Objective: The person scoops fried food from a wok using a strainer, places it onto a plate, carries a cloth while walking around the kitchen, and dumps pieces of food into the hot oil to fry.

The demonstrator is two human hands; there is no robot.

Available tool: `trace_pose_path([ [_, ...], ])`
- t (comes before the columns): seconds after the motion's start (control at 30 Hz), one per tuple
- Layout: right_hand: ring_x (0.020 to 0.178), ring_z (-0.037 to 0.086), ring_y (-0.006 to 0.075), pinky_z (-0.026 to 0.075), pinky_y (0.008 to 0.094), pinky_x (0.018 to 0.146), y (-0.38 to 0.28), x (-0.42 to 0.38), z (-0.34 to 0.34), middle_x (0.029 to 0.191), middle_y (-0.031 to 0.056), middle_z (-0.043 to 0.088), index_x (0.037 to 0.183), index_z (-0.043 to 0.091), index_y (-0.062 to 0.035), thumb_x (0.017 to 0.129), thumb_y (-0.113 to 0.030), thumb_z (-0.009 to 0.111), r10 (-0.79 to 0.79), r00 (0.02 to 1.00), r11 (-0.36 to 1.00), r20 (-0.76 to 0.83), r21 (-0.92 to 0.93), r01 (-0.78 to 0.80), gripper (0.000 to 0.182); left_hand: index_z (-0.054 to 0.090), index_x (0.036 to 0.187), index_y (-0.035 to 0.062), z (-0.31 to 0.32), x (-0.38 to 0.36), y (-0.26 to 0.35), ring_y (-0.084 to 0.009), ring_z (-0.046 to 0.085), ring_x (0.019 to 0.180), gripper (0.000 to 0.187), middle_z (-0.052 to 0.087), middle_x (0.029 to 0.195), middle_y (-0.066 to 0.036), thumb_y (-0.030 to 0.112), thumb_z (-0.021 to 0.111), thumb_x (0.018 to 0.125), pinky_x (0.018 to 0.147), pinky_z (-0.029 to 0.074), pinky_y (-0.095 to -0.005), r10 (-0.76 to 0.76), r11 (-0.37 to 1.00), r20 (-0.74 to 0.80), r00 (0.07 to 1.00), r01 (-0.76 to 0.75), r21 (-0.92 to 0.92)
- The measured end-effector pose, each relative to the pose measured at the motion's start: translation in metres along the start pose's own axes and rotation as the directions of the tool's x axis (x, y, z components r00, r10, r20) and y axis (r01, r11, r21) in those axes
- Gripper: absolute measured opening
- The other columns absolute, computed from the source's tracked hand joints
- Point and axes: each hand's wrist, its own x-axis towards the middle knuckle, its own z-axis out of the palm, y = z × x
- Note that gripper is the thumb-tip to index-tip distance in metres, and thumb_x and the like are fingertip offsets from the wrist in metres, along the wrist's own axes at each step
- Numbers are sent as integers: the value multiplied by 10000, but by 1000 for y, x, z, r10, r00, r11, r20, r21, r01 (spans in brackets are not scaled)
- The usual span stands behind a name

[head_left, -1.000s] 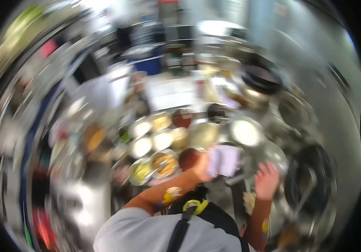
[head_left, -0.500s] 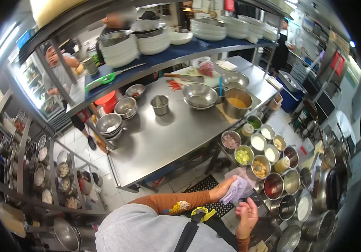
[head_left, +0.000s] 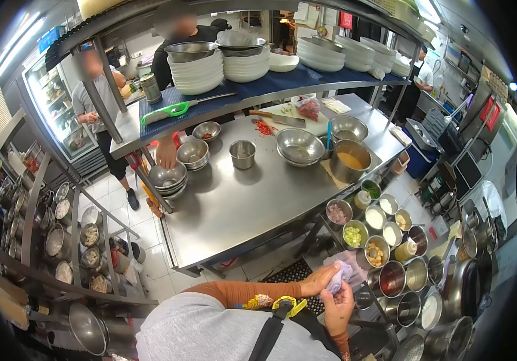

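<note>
My left hand (head_left: 318,280) is closed on a crumpled pale purple cloth (head_left: 341,277), its brown-sleeved forearm stretched across from the left. Just below and to the right, my right hand (head_left: 338,304) grips the lower side of the same cloth. Both hands are close together, beside a metal bowl of yellowish chunks (head_left: 377,253) and a bowl of red sauce (head_left: 393,278). Bowls of chopped green pieces (head_left: 354,233) and pinkish pieces (head_left: 338,212) stand farther up on the same stand.
A steel table (head_left: 228,204) carries metal bowls (head_left: 300,146), a pot of orange liquid (head_left: 351,160) and a knife (head_left: 288,121) on a board. A co-worker's hand (head_left: 166,153) is over stacked bowls at the left. Plates (head_left: 197,73) fill the shelf above; pans line the left rack.
My right hand has moved up onto the cloth, where before its fingers were apart beside it. A co-worker's hand has appeared over the bowls. The view has shifted.
</note>
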Motion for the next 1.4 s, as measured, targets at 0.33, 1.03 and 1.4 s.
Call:
trace_pose_path([
  [0.33,1016,567,124,469,256,863,12,-9,-4,1154,84,586,1266,481,51,898,-42,657,-39,998,998,-42,-45,37,418,541,1306,13,5,-10,5,-207,605,999,561,640,1136,-126,433,285,1036,903,466,-344,57,994,9,998,-57,89],
  [1.03,1055,574,142,465,266,917,23,-12,1,1187,99,579,1295,459,60,873,39,615,-72,997,994,-31,-90,69,451,534,1247,-31,4,-20,0,-325,569,1089,562,595,1184,-221,395,236,1035,970,414,-375,82,990,-54,995,-76,119],
  [1.4,1066,572,163,472,288,920,12,-15,7,1195,113,562,1303,448,64,844,78,599,-69,992,995,-103,-81,61,483,493,1290,-33,11,-18,-5,-328,537,1139,537,570,1220,-222,382,265,1037,1007,388,-386,80,995,-61,995,-76,64],
])
